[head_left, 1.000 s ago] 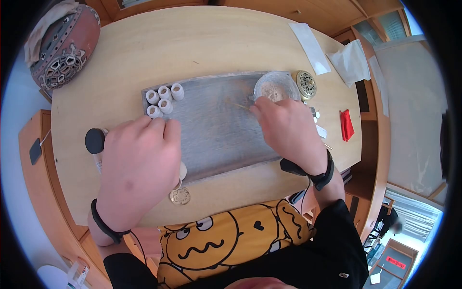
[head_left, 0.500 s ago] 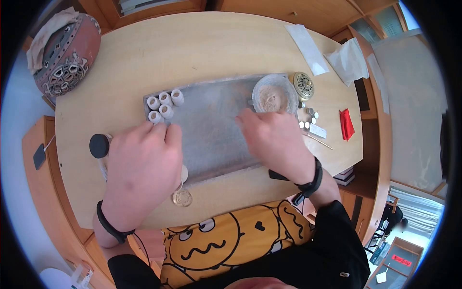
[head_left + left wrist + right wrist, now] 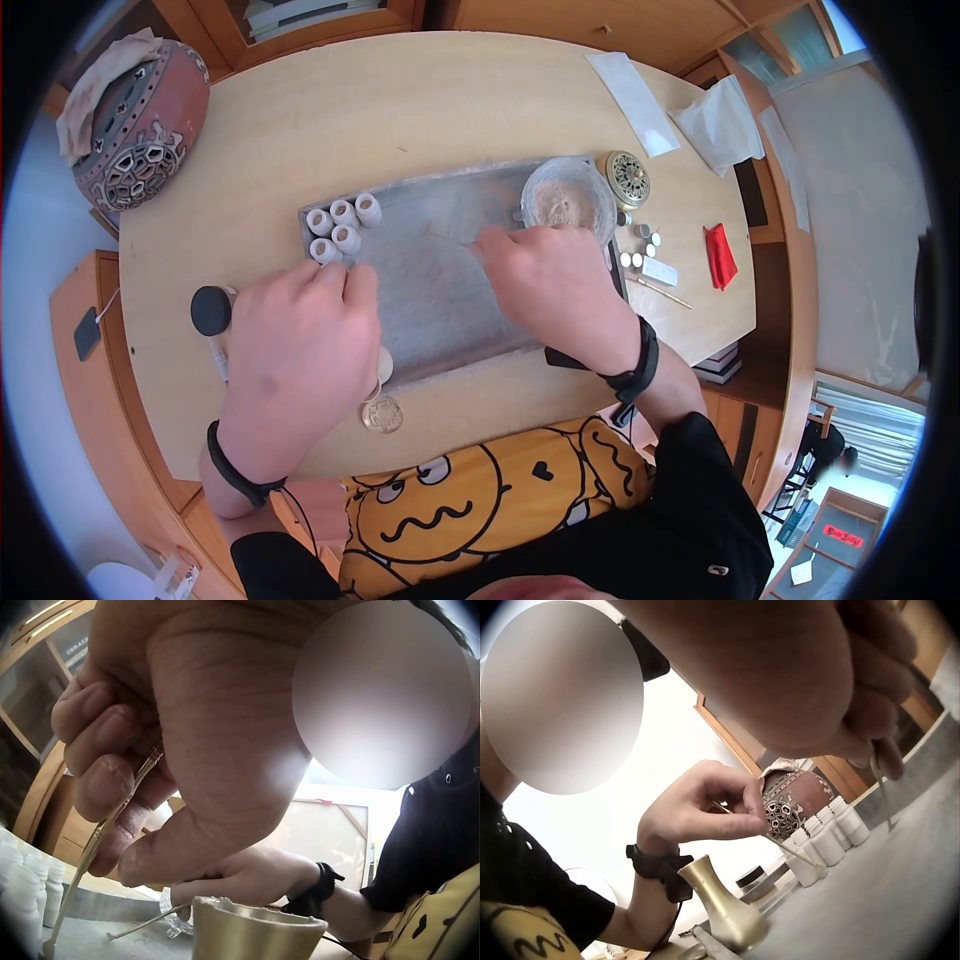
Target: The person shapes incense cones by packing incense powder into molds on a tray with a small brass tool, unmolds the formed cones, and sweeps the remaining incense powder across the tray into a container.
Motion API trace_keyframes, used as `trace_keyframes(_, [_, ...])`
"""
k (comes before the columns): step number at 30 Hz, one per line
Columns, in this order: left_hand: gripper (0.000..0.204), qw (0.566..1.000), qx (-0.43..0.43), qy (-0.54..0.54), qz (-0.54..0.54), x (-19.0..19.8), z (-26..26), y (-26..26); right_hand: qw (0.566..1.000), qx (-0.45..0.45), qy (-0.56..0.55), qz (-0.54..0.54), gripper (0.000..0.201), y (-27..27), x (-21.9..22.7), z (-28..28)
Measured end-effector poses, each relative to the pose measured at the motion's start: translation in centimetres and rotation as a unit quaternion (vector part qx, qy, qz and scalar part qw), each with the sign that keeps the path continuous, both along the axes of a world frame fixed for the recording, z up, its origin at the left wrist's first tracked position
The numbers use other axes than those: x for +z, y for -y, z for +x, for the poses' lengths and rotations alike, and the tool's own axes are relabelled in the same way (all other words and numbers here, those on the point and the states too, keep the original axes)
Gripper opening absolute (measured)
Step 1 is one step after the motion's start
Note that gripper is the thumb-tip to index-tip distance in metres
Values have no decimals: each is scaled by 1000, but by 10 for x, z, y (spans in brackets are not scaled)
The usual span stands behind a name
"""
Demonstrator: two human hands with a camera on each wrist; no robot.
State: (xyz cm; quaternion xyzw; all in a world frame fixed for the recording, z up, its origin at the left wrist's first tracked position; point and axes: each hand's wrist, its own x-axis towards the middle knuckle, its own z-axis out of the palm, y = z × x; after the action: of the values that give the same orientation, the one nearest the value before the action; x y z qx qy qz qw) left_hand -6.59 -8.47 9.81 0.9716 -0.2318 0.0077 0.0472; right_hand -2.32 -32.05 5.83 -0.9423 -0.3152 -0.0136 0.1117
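My left hand (image 3: 300,350) is at the tray's left end, pinching a thin brass stick-like tool (image 3: 101,825) that points down to the tray. Close behind its fingers stand several small white bottles (image 3: 345,238). My right hand (image 3: 565,285) is over the middle of the grey tray (image 3: 440,330), just left of a clear bowl of beige powder (image 3: 560,203). Between its fingers it pinches another slim tool (image 3: 146,924), whose small tip points left, low over the tray. A brass vase (image 3: 727,911) stands near my left hand; that hand largely hides it in the head view.
A round openwork brass lid (image 3: 628,178) sits by the bowl, with small white-topped jars (image 3: 638,260) and a thin stick (image 3: 665,293) nearby. Further right lies a red pouch (image 3: 719,256). A black-lidded jar (image 3: 211,310) is left of my left hand; a pierced clay pot (image 3: 150,130) stands far left.
My right hand has moved left from the bowl's edge to the middle of the tray, carrying its slim tool. The left hand stays nearly in place while the head view shifts slightly.
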Motion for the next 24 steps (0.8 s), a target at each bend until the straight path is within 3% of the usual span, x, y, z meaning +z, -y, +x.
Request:
trace_keyframes(3, [15,1000,2,1,-5,-1,-1,-2,1000,6,-16,-3,5,0,2,3])
trace_keyframes(5, [15,1000,5,6,-12,-2,-1,-4,998,-50,-5,-47,7,10,4,2])
trace_keyframes(9, [14,1000,-6,9,-12,-2,1,-3,995,-70,-1,-68,9,12,6,-3])
trace_keyframes(11, [14,1000,-8,8,-8,-2,2,-2,1000,5,15,21,16,5,-1,-5])
trace_keyframes(15, [14,1000,3,3,-14,-1,0,-2,999,29,-17,12,16,-1,-1,-5])
trace_keyframes(20, [14,1000,-6,10,-14,-2,1,-3,998,-56,-6,-40,14,18,9,-6])
trace_keyframes(24, [14,1000,1,0,-13,-2,1,-3,998,-55,15,-10,12,19,10,-20])
